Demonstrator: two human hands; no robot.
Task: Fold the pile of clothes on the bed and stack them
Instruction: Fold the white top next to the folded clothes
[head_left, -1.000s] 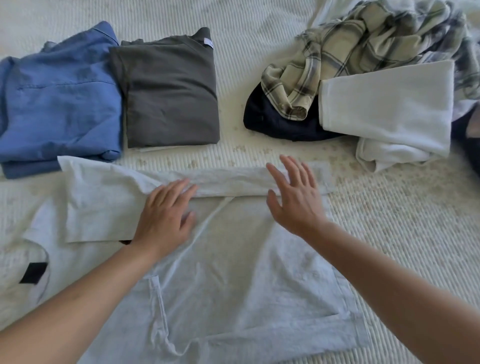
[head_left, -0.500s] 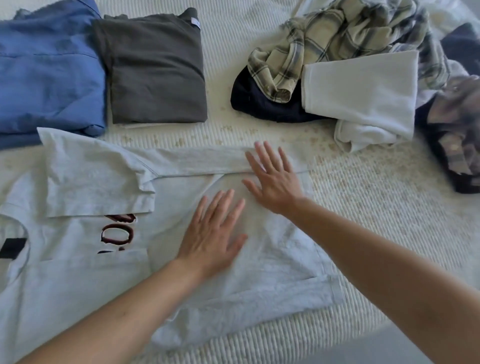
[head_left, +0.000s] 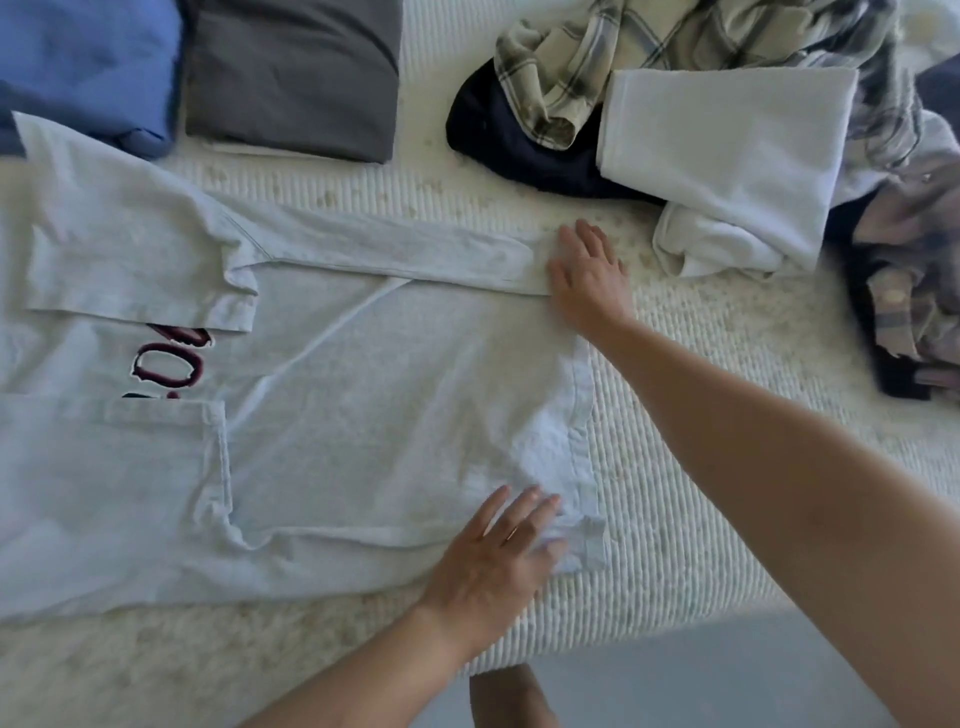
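**Flattening the grey T-shirt before its next fold**

Spreading both palms on the grey T-shirt (head_left: 363, 405), the person keeps it flat on the bed (head_left: 701, 519), near the edge closest to them. The left hand (head_left: 498, 561) lies with straight fingers on the near corner of the hem, while the right hand (head_left: 587, 275) rests, fingers straight, on the far corner, where a long side strip is folded inward. Neither hand pinches any cloth; both look placed at the hem's 2 corners, probably to smooth the cloth and square it before the hem is lifted. Both sleeves already lie turned in over the front. Beyond it, a folded blue shirt (head_left: 88, 62) and a folded dark grey top (head_left: 291, 78) sit side by side. The unfolded pile, with a plaid shirt (head_left: 649, 47) and a white garment (head_left: 727, 150), waits on the right.
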